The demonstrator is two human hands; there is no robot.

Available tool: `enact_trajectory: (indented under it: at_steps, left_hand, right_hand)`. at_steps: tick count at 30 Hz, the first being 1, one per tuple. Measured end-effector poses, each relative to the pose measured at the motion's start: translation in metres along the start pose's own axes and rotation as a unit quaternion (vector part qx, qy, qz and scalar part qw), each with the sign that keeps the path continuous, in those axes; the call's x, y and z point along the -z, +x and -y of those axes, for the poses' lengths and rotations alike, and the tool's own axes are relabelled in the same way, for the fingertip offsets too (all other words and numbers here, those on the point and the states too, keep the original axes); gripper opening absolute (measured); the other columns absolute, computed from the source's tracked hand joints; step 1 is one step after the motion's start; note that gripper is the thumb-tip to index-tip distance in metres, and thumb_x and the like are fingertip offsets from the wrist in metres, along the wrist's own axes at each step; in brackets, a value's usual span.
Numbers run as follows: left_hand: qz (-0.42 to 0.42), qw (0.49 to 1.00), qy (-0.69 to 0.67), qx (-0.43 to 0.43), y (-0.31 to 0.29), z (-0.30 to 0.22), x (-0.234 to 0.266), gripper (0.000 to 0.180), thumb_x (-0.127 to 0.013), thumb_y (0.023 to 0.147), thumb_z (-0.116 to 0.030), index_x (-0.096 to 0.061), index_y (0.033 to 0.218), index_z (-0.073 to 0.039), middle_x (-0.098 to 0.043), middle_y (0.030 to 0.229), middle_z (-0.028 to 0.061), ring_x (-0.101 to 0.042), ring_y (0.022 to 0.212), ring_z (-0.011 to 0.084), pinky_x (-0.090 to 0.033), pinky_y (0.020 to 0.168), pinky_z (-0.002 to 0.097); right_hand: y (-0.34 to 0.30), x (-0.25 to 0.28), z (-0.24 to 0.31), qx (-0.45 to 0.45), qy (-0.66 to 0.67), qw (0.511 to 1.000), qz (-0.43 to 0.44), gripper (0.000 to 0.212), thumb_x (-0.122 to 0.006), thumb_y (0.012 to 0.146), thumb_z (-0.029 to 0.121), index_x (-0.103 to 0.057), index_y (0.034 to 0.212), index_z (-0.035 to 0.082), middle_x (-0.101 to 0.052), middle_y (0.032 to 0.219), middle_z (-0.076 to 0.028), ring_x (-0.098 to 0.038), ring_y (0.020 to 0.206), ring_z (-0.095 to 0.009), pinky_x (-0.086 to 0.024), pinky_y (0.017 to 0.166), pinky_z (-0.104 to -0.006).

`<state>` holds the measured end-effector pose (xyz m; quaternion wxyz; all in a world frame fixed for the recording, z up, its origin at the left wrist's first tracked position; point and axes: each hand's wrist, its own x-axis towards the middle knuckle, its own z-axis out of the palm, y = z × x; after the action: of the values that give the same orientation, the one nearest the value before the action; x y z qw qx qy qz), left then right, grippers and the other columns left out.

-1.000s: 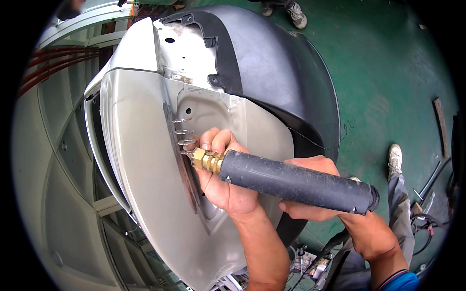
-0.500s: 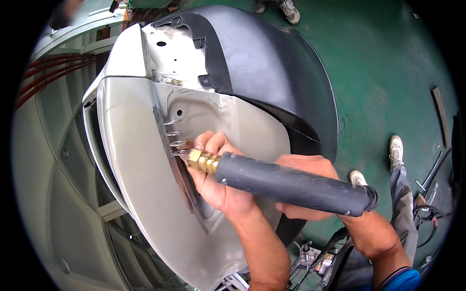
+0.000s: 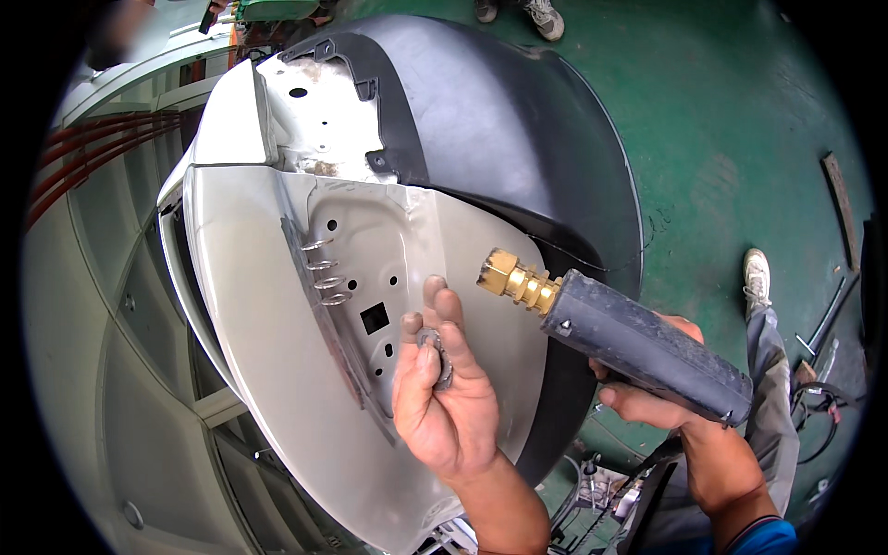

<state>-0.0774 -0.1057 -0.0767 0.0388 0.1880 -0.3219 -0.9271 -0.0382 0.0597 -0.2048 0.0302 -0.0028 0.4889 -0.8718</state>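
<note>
Glossy panel (image 3: 268, 370), brass-tipped tool (image 3: 638, 347)

Across the panel's right edge, the black cylindrical tool is gripped by the right hand (image 3: 647, 405). Above the hole-pierced recess (image 3: 365, 217), a rounded grey piece (image 3: 445, 373) is pinched by the left hand (image 3: 449, 416); the recess's left edge is lined by four wire rings (image 3: 322, 265).

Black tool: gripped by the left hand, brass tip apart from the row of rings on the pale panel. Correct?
Wrong hand: the head view shows the right hand gripping the black tool, not the left hand. Its brass tip is apart from the row of rings on the pale panel, as you said.
</note>
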Motion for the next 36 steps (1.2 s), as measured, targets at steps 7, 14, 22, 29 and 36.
enact_trajectory:
  at_steps: [7, 14, 22, 29, 36]
  left_hand:
    - [0.089, 0.996, -0.012, -0.027, 0.010, -0.003, 0.013, 0.029, -0.044, 0.102, 0.002, -0.050, 0.130, 0.001, -0.055, 0.130, 0.0156, -0.055, 0.126, 0.0291, -0.055, 0.104, 0.0327]
    - [0.080, 0.996, 0.012, -0.039, 0.019, -0.014, 0.016, 0.019, -0.049, 0.103, -0.012, -0.057, 0.117, -0.004, -0.060, 0.121, 0.0093, -0.063, 0.113, 0.0266, -0.062, 0.091, 0.0331]
    - [0.068, 0.993, 0.055, -0.075, 0.033, -0.015, 0.014, 0.018, -0.055, 0.102, -0.022, -0.059, 0.102, -0.005, -0.055, 0.099, 0.0054, -0.056, 0.083, 0.0162, -0.056, 0.070, 0.0255]
    - [0.017, 0.990, 0.082, -0.110, 0.039, -0.015, 0.016, 0.018, -0.057, 0.101, -0.024, -0.059, 0.109, -0.008, -0.055, 0.097, 0.0036, -0.052, 0.070, 0.0125, -0.050, 0.061, 0.0199]
    - [0.069, 0.996, -0.050, -0.041, 0.044, -0.012, 0.020, 0.018, -0.063, 0.096, -0.022, -0.062, 0.112, -0.012, -0.053, 0.099, -0.0012, -0.045, 0.080, 0.0121, -0.046, 0.061, 0.0236]
  right_hand:
    - [0.003, 0.008, -0.004, 0.089, -0.040, 0.994, 0.045, 0.037, -0.072, 0.055, 0.005, -0.065, 0.090, -0.003, -0.061, 0.075, -0.011, -0.058, 0.059, -0.024, -0.047, 0.056, -0.0330]
    - [0.009, -0.013, -0.002, 0.084, 0.007, 0.995, 0.058, 0.036, -0.071, 0.057, 0.001, -0.063, 0.092, -0.002, -0.059, 0.072, -0.009, -0.057, 0.058, -0.023, -0.047, 0.055, -0.0321]
    - [0.019, -0.030, -0.001, 0.097, 0.028, 0.992, 0.073, 0.033, -0.071, 0.060, 0.001, -0.064, 0.092, -0.002, -0.060, 0.075, -0.009, -0.059, 0.061, -0.024, -0.048, 0.057, -0.0326]
    - [0.032, -0.042, 0.002, 0.088, 0.056, 0.991, 0.088, 0.032, -0.071, 0.062, 0.000, -0.064, 0.093, 0.000, -0.061, 0.075, -0.008, -0.060, 0.061, -0.022, -0.049, 0.058, -0.0316]
    - [0.038, -0.048, 0.002, 0.085, 0.063, 0.987, 0.120, 0.032, -0.071, 0.064, -0.001, -0.065, 0.095, 0.000, -0.060, 0.074, -0.007, -0.060, 0.061, -0.020, -0.048, 0.058, -0.0309]
